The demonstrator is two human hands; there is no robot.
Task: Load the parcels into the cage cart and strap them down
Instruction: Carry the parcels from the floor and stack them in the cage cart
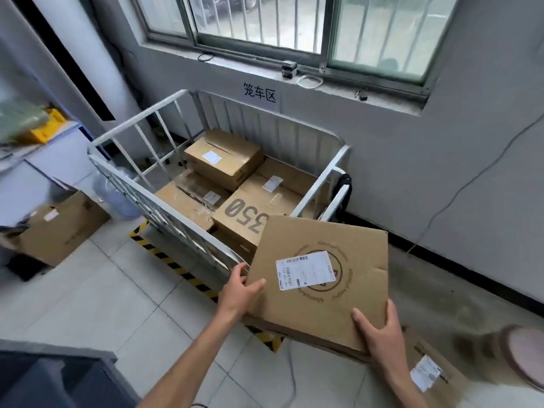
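I hold a flat square cardboard parcel (347, 260) with a white label and a round printed logo, tilted above the near corner of the white cage cart (126, 134). My left hand (238, 290) grips its left edge, thumb on top. My right hand (379, 331) grips its near right corner, thumb on top. Inside the cart lie several brown boxes: one marked "350" (244, 216), a raised box at the back (223, 157), and flatter ones beside them. A black strap (343, 189) hangs at the cart's right post.
A labelled box (429, 366) lies on the floor by my right hand, another box (61, 228) at the left beside shelving. Yellow-black hazard tape (173, 266) marks the floor along the cart. A dark bin (56, 375) stands at lower left; a window and wall lie behind the cart.
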